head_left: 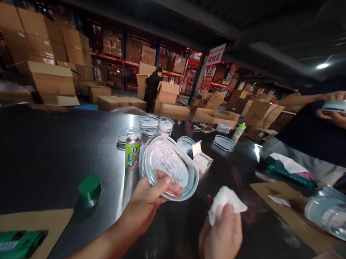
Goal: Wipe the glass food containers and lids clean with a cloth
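My left hand [146, 200] grips the lower edge of a clear oval glass lid [170, 166] with a white label on its face, held tilted up above the dark table [42, 152]. My right hand [222, 236] is closed around a crumpled white tissue [225, 201], just right of the lid and not touching it. A small green spray can [132, 151] stands uncapped on the table behind the lid. Its green cap [89, 188] lies to the left.
Stacked glass containers [157, 126], loose lids [223, 142], a small white box [203, 159] and a second spray can [239, 132] sit further back. A tissue pack [288, 167] lies right. A co-worker's hands [337, 106] hold a container at far right. Cardboard boxes surround the table.
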Available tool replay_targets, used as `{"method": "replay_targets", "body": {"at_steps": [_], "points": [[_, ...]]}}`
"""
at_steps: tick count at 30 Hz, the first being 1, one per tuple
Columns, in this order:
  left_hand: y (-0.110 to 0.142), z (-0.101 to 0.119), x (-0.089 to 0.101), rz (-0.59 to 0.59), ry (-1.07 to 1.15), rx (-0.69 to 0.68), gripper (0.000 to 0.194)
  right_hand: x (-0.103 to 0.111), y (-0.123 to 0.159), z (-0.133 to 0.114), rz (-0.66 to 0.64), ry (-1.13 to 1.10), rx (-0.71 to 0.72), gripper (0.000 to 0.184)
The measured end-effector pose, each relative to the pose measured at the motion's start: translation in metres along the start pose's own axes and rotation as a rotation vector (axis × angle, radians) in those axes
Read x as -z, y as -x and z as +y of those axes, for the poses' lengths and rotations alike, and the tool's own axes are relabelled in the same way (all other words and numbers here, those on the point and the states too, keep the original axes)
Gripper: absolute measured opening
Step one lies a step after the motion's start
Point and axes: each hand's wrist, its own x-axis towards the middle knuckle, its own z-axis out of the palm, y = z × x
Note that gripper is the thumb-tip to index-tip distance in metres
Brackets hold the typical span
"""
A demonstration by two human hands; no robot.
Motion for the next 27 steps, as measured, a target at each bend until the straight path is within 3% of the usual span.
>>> {"method": "replay_targets", "body": {"at_steps": [3,7,9,14,23,27], "points": [[-0.001,0.001,0.002,0.0,-0.01,0.022,0.017,0.02,-0.001,-0.006,-0.1,0.272,0.26,0.031],[0.003,0.002,0.002,-0.047,0.022,0.067,0.018,0.029,0.0,-0.02,-0.498,0.587,0.805,0.023],[0.005,0.004,0.002,-0.056,0.001,0.077,0.021,0.024,0.0,-0.028,-0.672,0.623,0.929,0.028],[0.006,0.009,0.002,-0.035,-0.057,0.097,0.023,0.01,-0.002,-0.042,-0.917,0.671,0.959,0.019],[0.01,0.003,-0.002,-0.034,-0.128,0.082,0.031,-0.007,-0.006,-0.055,-1.163,0.814,0.923,0.023],[0.009,0.004,0.0,0.016,-0.126,0.095,0.036,-0.006,-0.007,-0.056,-1.229,0.768,1.04,0.026]]}}
